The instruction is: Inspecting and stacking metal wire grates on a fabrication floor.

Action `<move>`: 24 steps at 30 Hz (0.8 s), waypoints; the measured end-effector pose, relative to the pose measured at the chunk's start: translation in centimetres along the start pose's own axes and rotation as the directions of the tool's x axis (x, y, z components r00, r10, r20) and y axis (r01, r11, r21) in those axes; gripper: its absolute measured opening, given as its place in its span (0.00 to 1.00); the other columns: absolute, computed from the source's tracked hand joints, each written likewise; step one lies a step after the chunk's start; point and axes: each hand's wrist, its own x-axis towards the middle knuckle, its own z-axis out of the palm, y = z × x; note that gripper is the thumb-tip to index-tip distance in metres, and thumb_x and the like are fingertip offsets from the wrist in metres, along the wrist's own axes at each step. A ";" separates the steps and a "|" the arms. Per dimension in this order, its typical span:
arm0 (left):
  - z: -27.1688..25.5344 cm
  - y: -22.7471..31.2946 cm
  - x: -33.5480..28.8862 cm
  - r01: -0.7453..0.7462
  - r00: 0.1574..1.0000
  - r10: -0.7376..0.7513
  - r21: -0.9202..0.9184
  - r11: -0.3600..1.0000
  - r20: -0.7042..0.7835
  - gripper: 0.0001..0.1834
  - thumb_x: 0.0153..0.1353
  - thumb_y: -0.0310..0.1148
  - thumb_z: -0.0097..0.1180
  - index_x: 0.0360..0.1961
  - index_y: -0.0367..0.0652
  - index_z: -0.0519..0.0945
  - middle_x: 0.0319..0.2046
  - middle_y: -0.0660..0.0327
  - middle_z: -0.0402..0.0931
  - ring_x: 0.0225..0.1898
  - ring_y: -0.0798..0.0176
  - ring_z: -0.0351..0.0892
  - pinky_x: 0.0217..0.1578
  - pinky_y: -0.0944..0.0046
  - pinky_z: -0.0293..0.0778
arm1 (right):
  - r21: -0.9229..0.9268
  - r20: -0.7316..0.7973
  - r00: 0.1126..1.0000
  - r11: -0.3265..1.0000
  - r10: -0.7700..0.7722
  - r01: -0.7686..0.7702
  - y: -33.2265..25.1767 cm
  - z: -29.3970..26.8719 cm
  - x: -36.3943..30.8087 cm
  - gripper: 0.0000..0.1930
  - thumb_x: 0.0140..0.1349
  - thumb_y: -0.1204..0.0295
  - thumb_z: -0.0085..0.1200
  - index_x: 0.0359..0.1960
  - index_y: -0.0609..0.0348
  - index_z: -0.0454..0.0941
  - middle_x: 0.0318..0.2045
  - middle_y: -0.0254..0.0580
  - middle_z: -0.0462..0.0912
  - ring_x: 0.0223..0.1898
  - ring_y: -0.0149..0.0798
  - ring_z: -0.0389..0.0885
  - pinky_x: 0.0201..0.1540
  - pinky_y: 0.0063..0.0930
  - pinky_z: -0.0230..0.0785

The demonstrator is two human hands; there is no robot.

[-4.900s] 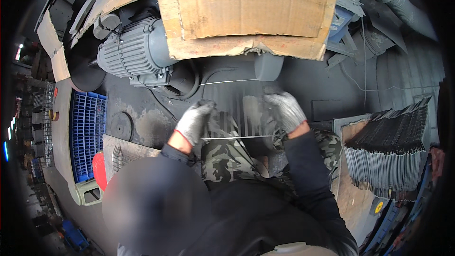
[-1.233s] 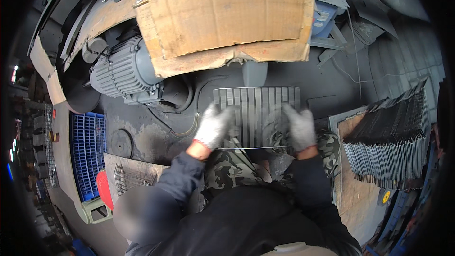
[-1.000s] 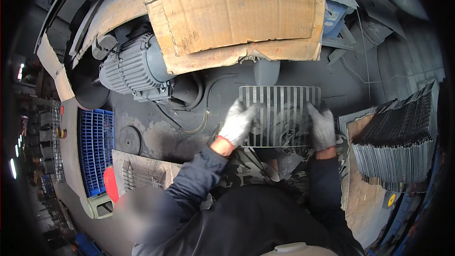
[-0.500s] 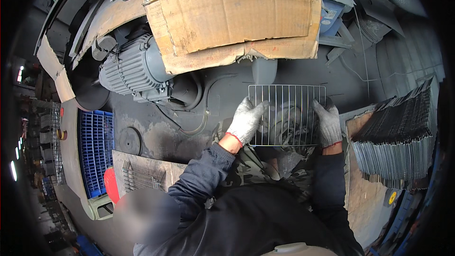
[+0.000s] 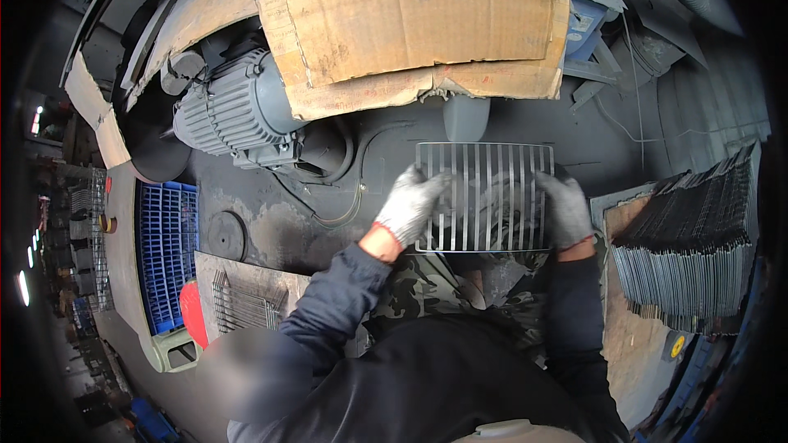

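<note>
Wire grille held between both hands.

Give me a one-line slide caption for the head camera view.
Gloved left hand and right hand hold a flat wire grille by its sides, near a grey electric motor.

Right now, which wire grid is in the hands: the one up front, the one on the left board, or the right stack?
The front wire grid, gripped at its side edges by the left hand and right hand. The grid on the board and the stack lie untouched.
</note>
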 end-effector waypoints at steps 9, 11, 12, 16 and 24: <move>-9.1 0.4 1.2 0.185 0.982 -0.164 -0.287 0.940 0.096 0.08 0.74 0.30 0.59 0.48 0.38 0.82 0.33 0.60 0.84 0.31 0.64 0.84 0.34 0.63 0.84 | -0.373 0.270 0.958 0.928 0.098 0.010 -0.8 5.2 1.4 0.10 0.72 0.65 0.59 0.39 0.60 0.85 0.33 0.39 0.86 0.30 0.31 0.84 0.34 0.26 0.76; -12.2 1.1 0.8 0.246 0.969 -0.238 -0.284 0.927 0.063 0.08 0.74 0.28 0.57 0.48 0.37 0.82 0.33 0.60 0.84 0.31 0.64 0.85 0.36 0.64 0.84 | -0.425 0.318 0.945 0.903 0.078 0.068 0.1 7.8 1.9 0.10 0.72 0.66 0.59 0.39 0.60 0.85 0.32 0.38 0.85 0.28 0.30 0.83 0.32 0.26 0.75; -12.5 1.5 0.3 0.266 0.961 -0.275 -0.257 0.929 0.001 0.08 0.74 0.27 0.57 0.49 0.36 0.82 0.34 0.59 0.85 0.32 0.63 0.85 0.37 0.65 0.84 | -0.343 0.306 0.950 0.938 0.061 0.051 0.5 8.8 1.9 0.11 0.72 0.64 0.59 0.40 0.60 0.85 0.30 0.37 0.85 0.27 0.30 0.82 0.31 0.26 0.74; -10.8 1.5 2.0 0.287 0.948 -0.217 -0.330 0.899 0.232 0.12 0.73 0.30 0.58 0.51 0.34 0.83 0.41 0.56 0.87 0.34 0.60 0.86 0.39 0.61 0.85 | -0.457 0.502 0.779 0.650 -0.376 0.608 2.1 3.5 3.7 0.12 0.71 0.64 0.61 0.43 0.61 0.86 0.31 0.35 0.86 0.29 0.30 0.82 0.31 0.26 0.73; 1.5 -0.4 5.5 0.252 0.901 -0.201 -0.086 0.964 0.386 0.08 0.73 0.33 0.61 0.44 0.39 0.85 0.36 0.59 0.86 0.32 0.62 0.86 0.38 0.57 0.85 | -0.160 0.071 0.984 0.971 -0.166 0.175 -2.5 -9.7 2.1 0.13 0.71 0.76 0.55 0.52 0.69 0.85 0.42 0.47 0.88 0.44 0.38 0.88 0.48 0.28 0.80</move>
